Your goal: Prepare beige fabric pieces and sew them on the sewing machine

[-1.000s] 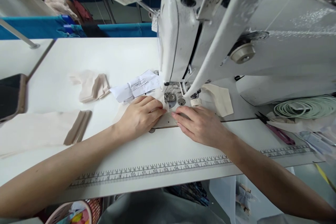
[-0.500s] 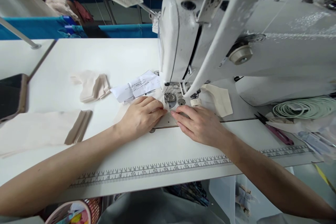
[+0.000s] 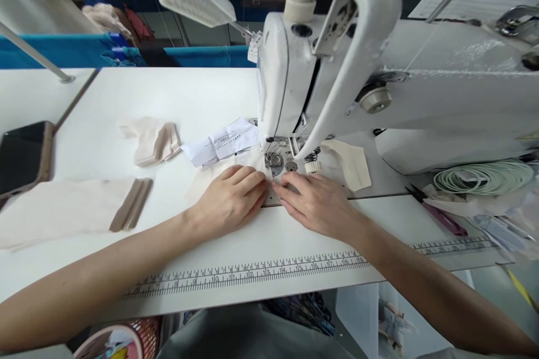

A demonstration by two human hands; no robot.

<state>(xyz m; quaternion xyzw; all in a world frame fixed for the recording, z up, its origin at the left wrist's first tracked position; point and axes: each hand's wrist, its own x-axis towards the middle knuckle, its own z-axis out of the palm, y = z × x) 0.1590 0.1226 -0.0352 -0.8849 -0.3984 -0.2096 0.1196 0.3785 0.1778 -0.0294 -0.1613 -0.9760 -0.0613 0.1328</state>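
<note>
A sewing machine (image 3: 286, 90) stands in front of me, its presser foot (image 3: 273, 160) down by the needle plate. A thin pale cream fabric piece (image 3: 206, 178) lies flat just left of the foot, partly covered by my fingers. My left hand (image 3: 231, 196) is closed, its fingertips pinching the fabric's near edge. From the other side, my right hand (image 3: 315, 202) has its thumb and fingertips together at the same edge, close to the left fingertips. Behind the left hand rests a creased white paper slip (image 3: 223, 141) with printed marks.
Folded fabric strips (image 3: 130, 205), a small fabric stack (image 3: 155, 143) and a phone (image 3: 25, 151) lie to the left. At right are a cream fabric piece (image 3: 351, 165), purple-handled snips (image 3: 442, 216) and coiled green cord (image 3: 482, 176). A printed ruler (image 3: 256, 272) runs along the front edge.
The whole view has shifted slightly, showing more of the machine's top. Both hands stay at the fabric edge before the presser foot, with the fingertips a little closer together.
</note>
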